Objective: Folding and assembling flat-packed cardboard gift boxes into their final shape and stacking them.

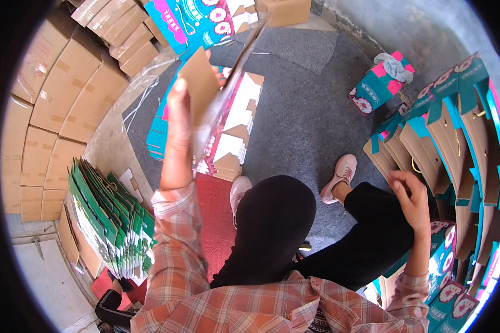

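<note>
My left hand (179,125) is raised over the floor mat, its thumb and fingers closed round a cardboard carton (201,86). The carton shows bare brown board on one face and is seen nearly edge-on, partly blurred. Beneath it lies a stack of flat teal, pink and white printed cartons (241,125). Over by my knee on the right, my right hand (412,200) hangs in the air with fingers apart and nothing in it. Nearest to that hand stand rows of teal-and-brown cartons with yellow cord handles (436,150).
Brown sealed boxes (58,108) are piled along the left. Green flattened cartons (114,213) lean below them. More teal printed cartons (191,22) lie at the far side. A teal and pink bin (375,86) with a grey bag stands by the wall. A red mat (208,222) lies by my foot.
</note>
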